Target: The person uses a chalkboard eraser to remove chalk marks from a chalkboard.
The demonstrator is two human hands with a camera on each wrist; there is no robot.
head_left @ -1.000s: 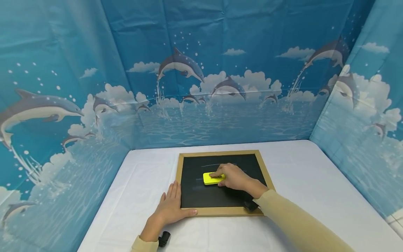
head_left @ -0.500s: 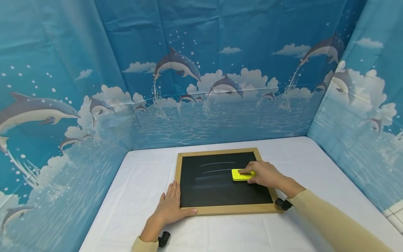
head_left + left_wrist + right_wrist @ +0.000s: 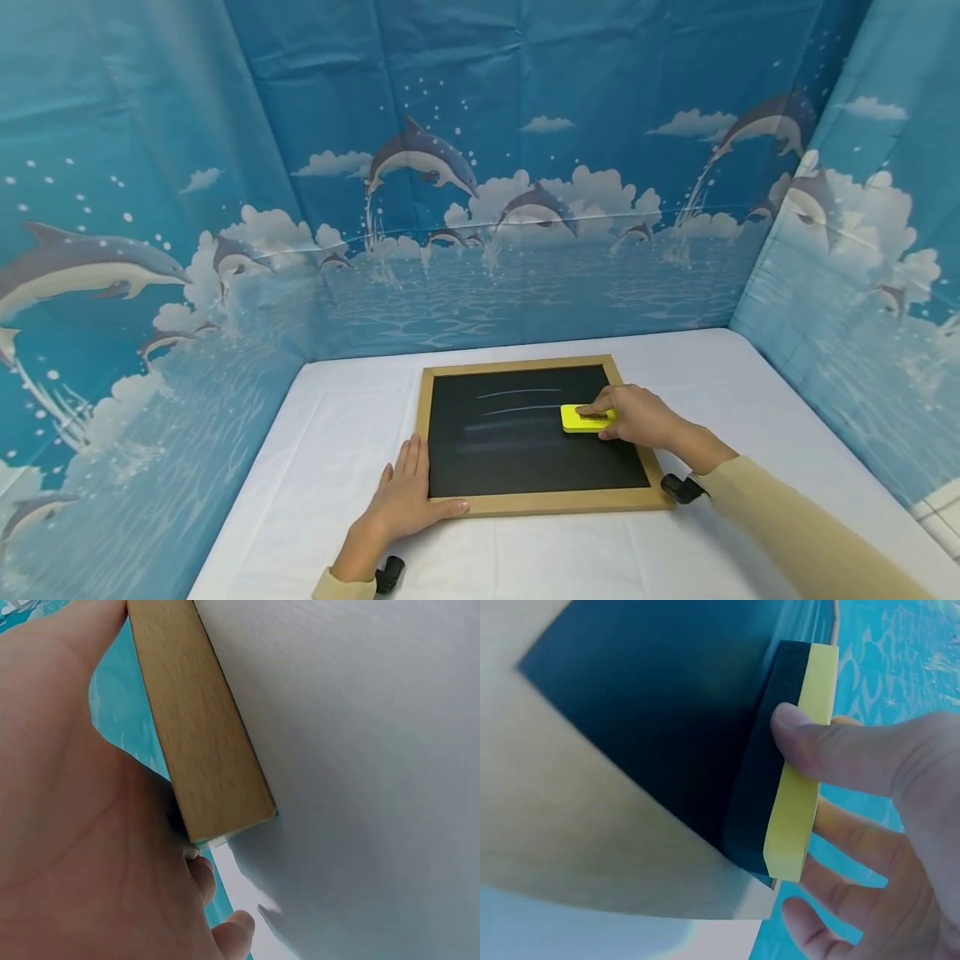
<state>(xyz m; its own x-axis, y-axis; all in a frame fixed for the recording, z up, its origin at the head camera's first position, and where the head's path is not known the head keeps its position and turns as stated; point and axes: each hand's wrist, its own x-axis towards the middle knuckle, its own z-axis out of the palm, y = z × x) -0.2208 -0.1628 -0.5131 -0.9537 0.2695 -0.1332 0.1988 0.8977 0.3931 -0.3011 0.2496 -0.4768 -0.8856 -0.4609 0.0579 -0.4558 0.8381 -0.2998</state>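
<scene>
A wood-framed blackboard [image 3: 525, 467] lies flat on the table, with pale chalk lines across its upper part and a faint smear below them. My right hand [image 3: 643, 417] grips a yellow chalkboard eraser [image 3: 577, 419] near the board's right side. In the right wrist view the thumb presses the side of the eraser [image 3: 802, 817], whose dark felt face meets the black surface. My left hand [image 3: 402, 493] rests at the lower left corner, its fingers straight along the left side and its thumb on the bottom edge of the wooden frame [image 3: 199, 727].
A white cloth covers the table [image 3: 322, 442] around the board. A blue curtain [image 3: 480, 292] printed with dolphins stands along the back and both sides. A small black device [image 3: 682, 489] sits at the right wrist, another black device [image 3: 390, 575] at the left.
The right hand has slid the eraser rightward across the board, mostly in the first half second, uncovering chalk lines behind it. The left hand has stayed at the corner.
</scene>
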